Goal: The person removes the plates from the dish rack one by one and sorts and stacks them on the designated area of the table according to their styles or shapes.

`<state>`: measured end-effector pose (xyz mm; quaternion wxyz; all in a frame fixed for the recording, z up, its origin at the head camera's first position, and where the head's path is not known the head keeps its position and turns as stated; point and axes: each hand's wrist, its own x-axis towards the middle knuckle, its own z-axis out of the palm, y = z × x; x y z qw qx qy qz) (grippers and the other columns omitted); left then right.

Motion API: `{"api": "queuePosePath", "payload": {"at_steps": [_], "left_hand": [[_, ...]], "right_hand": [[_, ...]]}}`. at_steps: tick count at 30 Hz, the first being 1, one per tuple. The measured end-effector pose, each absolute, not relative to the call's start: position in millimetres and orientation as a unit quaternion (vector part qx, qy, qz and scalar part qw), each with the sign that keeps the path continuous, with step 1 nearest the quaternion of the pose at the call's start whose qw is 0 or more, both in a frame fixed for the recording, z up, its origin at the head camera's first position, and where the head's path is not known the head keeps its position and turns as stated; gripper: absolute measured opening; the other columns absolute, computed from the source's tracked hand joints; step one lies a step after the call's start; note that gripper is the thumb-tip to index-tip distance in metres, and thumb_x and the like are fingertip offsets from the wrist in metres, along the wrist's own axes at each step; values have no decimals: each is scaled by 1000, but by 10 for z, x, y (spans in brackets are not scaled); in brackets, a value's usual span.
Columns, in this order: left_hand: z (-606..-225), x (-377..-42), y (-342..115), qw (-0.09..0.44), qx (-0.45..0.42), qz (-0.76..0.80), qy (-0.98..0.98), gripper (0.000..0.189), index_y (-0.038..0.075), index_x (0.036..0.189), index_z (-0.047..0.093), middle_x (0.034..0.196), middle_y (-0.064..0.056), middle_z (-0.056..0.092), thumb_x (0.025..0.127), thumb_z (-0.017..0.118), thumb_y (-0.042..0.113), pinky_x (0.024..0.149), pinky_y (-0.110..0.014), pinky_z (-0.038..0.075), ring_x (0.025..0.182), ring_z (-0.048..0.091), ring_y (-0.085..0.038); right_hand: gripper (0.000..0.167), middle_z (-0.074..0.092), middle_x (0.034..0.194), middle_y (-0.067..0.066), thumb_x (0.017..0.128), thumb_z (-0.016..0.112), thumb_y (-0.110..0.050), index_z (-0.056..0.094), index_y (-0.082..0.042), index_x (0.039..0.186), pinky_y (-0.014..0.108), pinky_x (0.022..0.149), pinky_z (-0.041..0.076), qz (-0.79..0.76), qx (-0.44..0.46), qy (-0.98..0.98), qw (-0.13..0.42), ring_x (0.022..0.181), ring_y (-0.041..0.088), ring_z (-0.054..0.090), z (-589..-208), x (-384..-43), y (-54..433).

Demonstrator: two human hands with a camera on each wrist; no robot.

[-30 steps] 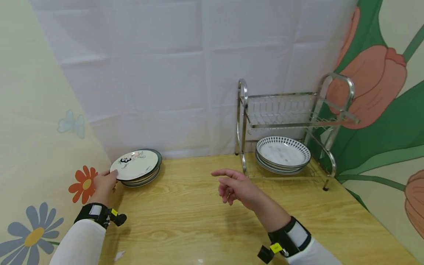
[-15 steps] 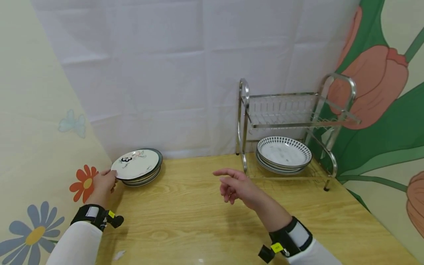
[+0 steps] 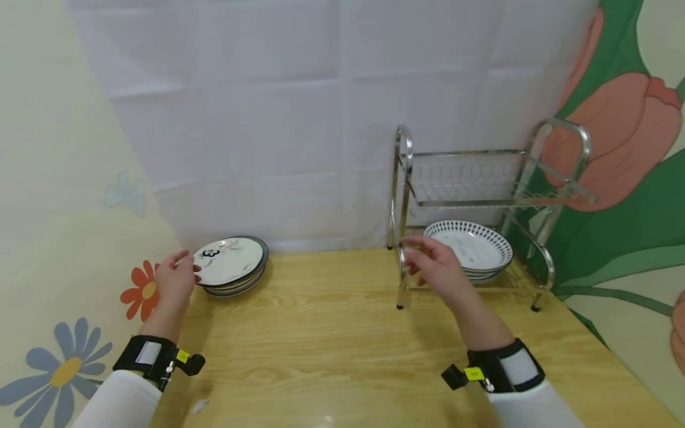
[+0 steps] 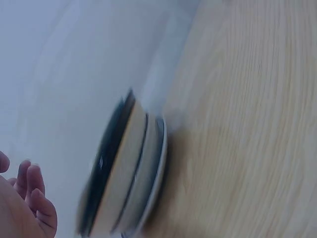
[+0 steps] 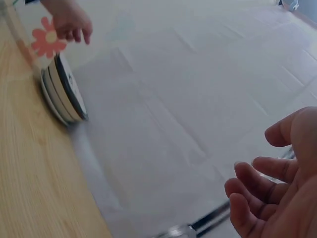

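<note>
A stack of several plates [image 3: 230, 261] stands at the back left, the top one white with a dark rim and a small printed design. My left hand [image 3: 175, 278] hovers at the stack's left side with fingers loosely bent and nothing in them; the left wrist view has a gap between its fingers [image 4: 37, 186] and the plates [image 4: 131, 168]. Over the front left post of a metal dish rack [image 3: 471, 203], my right hand [image 3: 439, 267] hangs with relaxed fingers, holding nothing. Behind it, patterned white plates [image 3: 473, 244] are stacked on the rack's lower level, partly hidden by the hand.
The rack's upper level [image 3: 460, 190] has wire slots. A wooden table [image 3: 321, 339] spans the front, with a small white scrap [image 3: 200, 406] near its left edge. A white cloth [image 3: 262, 119] hangs behind, and painted walls border both sides.
My left hand has let go of the top plate's edge and lifted slightly up from it. The right hand has moved right, from beside the rack to in front of its left post.
</note>
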<state>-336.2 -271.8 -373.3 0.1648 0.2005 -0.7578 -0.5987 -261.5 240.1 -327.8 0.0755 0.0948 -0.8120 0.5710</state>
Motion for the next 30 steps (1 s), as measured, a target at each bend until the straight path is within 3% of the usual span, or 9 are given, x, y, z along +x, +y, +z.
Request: {"api": "queuePosePath", "payload": {"at_steps": [5,9,12,16,22,27,30], "left_hand": [[-3679,-3167,-2364,134,113,-620,-765,49,14,156,43,85,12,65,109,43,26,54,-24,47,65,66,-6],[-3684,-2997,-2078,101,68,-626,-770,48,14,155,44,86,11,68,108,45,23,55,-24,48,67,69,-6],[-3726,-2898,-1884,79,43,-641,-762,47,12,153,47,82,12,70,107,48,20,54,-23,46,67,69,-6],[-3827,-2787,-1675,53,19,-658,-751,44,13,149,51,83,12,70,105,49,17,53,-23,46,67,69,-6],[-3964,-2665,-1437,35,9,-676,-736,45,14,148,52,91,2,72,103,50,15,53,-24,47,68,70,-10],[-4055,-2623,-1265,24,9,-698,-715,43,13,146,55,91,-2,73,104,50,15,52,-25,46,67,70,-12],[-4078,-2611,-1200,20,12,-703,-711,41,13,145,55,90,-1,72,104,50,16,53,-25,47,67,70,-12]], "right_hand": [[46,65,108,18,107,52,-32,55,-5,144,39,73,51,424,43,-889,166,92,27,60,-3227,-2812,2795],[54,56,133,28,107,47,-38,49,-2,148,58,93,47,340,15,-925,169,119,44,54,-3231,-2980,3102],[59,50,141,33,107,43,-40,44,0,151,66,99,43,294,10,-942,158,127,51,48,-3216,-3118,3353],[66,47,143,37,108,39,-43,36,2,155,67,100,42,251,-11,-958,136,127,55,47,-3187,-3287,3695],[71,38,149,40,106,35,-41,26,7,158,70,104,39,221,-62,-970,84,133,59,39,-3200,-3460,4123],[66,33,148,44,104,39,-29,30,18,150,71,108,36,170,-99,-977,85,133,63,35,-3313,-3526,4260],[59,40,139,45,102,41,-22,38,20,143,68,102,42,167,-129,-973,93,126,62,43,-3382,-3524,4271]]}}
